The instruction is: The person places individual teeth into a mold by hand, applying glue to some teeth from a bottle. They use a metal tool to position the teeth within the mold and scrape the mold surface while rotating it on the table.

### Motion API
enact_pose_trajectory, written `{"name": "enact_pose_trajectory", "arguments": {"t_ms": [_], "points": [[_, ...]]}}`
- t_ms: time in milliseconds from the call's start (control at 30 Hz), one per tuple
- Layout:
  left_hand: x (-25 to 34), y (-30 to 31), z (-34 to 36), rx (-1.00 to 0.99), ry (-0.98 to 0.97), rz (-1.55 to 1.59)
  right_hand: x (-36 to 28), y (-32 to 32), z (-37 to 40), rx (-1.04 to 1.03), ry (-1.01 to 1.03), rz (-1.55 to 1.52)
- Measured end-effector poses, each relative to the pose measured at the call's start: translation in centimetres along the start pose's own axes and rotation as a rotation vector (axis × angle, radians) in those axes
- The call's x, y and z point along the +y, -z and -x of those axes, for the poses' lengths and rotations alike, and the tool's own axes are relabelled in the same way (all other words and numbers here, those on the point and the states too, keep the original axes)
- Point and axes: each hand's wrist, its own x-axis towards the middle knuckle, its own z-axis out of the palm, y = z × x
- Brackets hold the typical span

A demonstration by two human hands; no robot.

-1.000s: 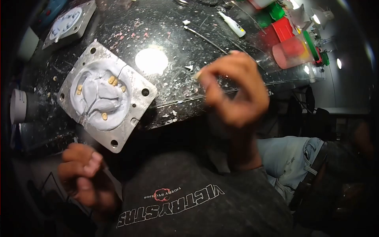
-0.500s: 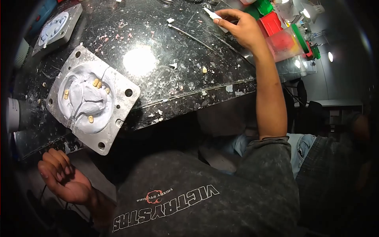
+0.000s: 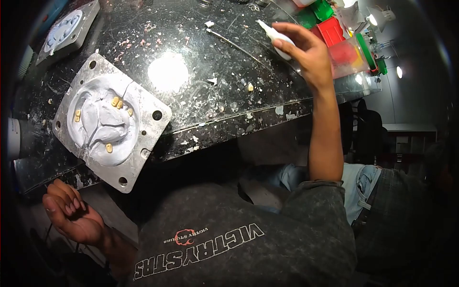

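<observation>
My right hand (image 3: 308, 55) holds a small white squeeze bottle (image 3: 278, 42) with a narrow nozzle, above the bench on the right. Below the front edge, at lower left, my left hand (image 3: 71, 215) is palm up with its fingers curled in and nothing in them. Nearest to it on the bench is a metal flask half (image 3: 153, 125) filled with white plaster (image 3: 107, 116). Several yellowish artificial teeth (image 3: 116, 102) sit in the plaster, which has cracks across it.
A second plaster-filled flask half (image 3: 79, 38) stands at the back left. A thin metal tool (image 3: 234, 44), a small white cap (image 3: 209, 24) and a loose tooth (image 3: 250, 87) lie on the black bench (image 3: 191, 105). A green-lidded clear jar (image 3: 346, 56) and red bin (image 3: 331, 31) are at right.
My right hand has come nearer and slightly to the right, carrying the white bottle. My left hand has barely shifted. The flask half stays on the bench.
</observation>
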Motion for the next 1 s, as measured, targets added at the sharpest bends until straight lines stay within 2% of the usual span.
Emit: {"name": "enact_pose_trajectory", "arguments": {"t_ms": [67, 167, 233, 367, 800, 900, 967, 1000], "points": [[0.0, 0.1, 0.1, 0.011, 0.002, 0.002, -2.7, -0.6, 2.3, -0.083, -0.062, -0.042], [0.0, 0.1, 0.3, 0.030, 0.023, -0.009, -4.8, -1.7, 4.9, -0.296, 0.113, 0.244], [-0.1, -0.1, 0.2, 0.010, -0.003, -0.012, -5.9, -2.7, 5.9, -0.317, 0.154, 0.402], [-0.2, -0.3, 0.3, 0.014, -0.006, -0.040, -5.8, -2.9, 6.6, -0.266, 0.189, 0.509], [0.0, 0.2, 0.3, -0.001, 0.005, -0.001, -6.2, -3.1, 6.2, -0.286, 0.240, 0.554], [-0.1, 0.4, 0.3, -0.007, 0.008, -0.001, -6.1, -2.8, 6.1, -0.294, 0.204, 0.523], [-0.1, 0.4, 0.3, -0.011, 0.007, -0.004, -6.0, -2.3, 5.7, -0.258, 0.118, 0.390], [-0.1, 0.2, 0.3, 0.014, 0.004, -0.015, -5.3, -1.9, 5.2, -0.173, 0.151, 0.330]]}}
